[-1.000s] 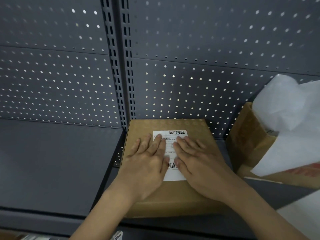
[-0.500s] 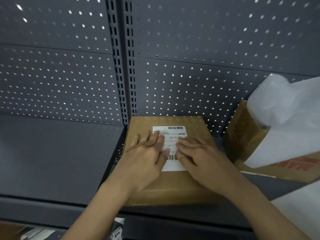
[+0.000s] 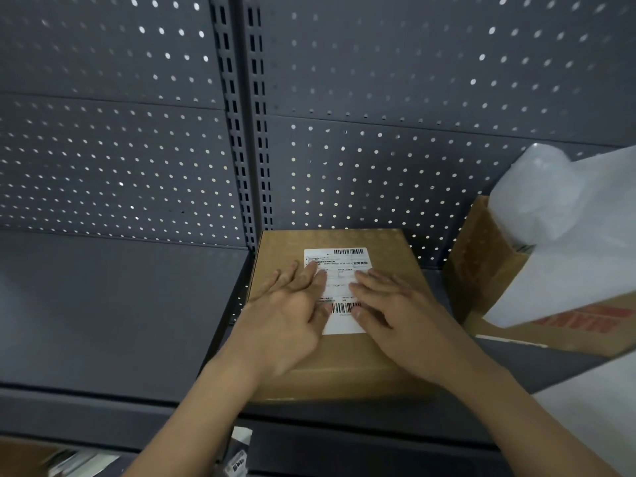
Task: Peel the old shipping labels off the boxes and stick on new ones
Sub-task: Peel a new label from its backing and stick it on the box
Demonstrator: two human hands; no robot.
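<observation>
the grey shelf carried the brown box close against the perforated back panel, unmoved over the last second. on top of the box, the left hand and right hand lay flat with fingers straight, gripping nothing. they had slid outward from the middle, so a gap now stood between them. this bared more of the white label, which lay smooth. the new label seemed nearly pressed home, so this box looked close to finished.
</observation>
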